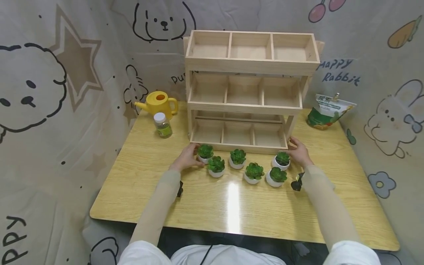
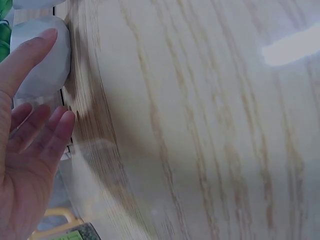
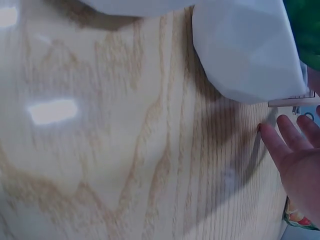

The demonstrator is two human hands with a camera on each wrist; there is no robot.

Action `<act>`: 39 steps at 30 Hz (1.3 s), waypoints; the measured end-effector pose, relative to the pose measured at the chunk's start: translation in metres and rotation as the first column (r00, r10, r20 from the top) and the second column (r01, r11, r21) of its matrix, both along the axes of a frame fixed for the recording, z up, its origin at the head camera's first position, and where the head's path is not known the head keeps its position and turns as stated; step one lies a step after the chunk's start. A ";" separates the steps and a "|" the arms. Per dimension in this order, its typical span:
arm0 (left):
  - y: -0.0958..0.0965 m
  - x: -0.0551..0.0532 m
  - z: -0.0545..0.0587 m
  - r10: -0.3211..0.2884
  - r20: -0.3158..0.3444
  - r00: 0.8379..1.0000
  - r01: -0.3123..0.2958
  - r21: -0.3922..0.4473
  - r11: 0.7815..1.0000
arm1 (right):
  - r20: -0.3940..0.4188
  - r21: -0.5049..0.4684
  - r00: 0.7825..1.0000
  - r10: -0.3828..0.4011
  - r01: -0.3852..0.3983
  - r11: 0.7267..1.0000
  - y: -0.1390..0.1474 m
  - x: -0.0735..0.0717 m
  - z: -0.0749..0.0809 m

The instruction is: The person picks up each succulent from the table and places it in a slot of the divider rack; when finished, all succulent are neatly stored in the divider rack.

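A three-tier wooden shelf [image 1: 243, 65] with divided compartments stands at the back of the table. My left hand [image 1: 187, 158] is at its lower left corner, beside a small potted succulent [image 1: 205, 151]. In the left wrist view that hand's thumb overlaps a white faceted pot [image 2: 45, 65], the other fingers extended and slightly bent. At the lower right corner is my right hand [image 1: 299, 152], next to another potted succulent [image 1: 283, 158]. The right wrist view shows its fingers loosely extended near a white pot [image 3: 245, 50]. Between the hands stand more succulents [image 1: 237, 156] in white pots.
Left of the shelf are a yellow watering can [image 1: 159, 102] and a white-capped bottle [image 1: 163, 126]. A green and white bag [image 1: 328, 112], clipped at the top, stands to the right. Printed cloth [image 1: 381, 33] surrounds the wooden table [image 1: 212, 209] at the back and sides.
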State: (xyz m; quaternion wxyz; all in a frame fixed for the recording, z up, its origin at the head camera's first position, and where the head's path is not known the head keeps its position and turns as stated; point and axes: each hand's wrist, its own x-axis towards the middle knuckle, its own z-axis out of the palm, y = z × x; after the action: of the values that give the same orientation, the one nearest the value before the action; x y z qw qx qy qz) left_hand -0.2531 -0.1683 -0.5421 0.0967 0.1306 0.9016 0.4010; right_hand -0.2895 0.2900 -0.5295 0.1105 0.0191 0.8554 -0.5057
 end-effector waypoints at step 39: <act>0.003 -0.003 -0.008 -0.036 -0.040 0.999 0.038 0.047 0.998 | -0.087 -0.086 0.994 -0.060 0.053 0.995 -0.009 -0.002 -0.008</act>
State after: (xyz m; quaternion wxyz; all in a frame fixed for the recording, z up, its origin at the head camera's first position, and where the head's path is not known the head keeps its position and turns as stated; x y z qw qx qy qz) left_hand -0.2558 -0.1648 -0.5500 0.0836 0.1573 0.8908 0.4180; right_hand -0.2915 0.2815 -0.5373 0.0584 0.0161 0.8368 -0.5442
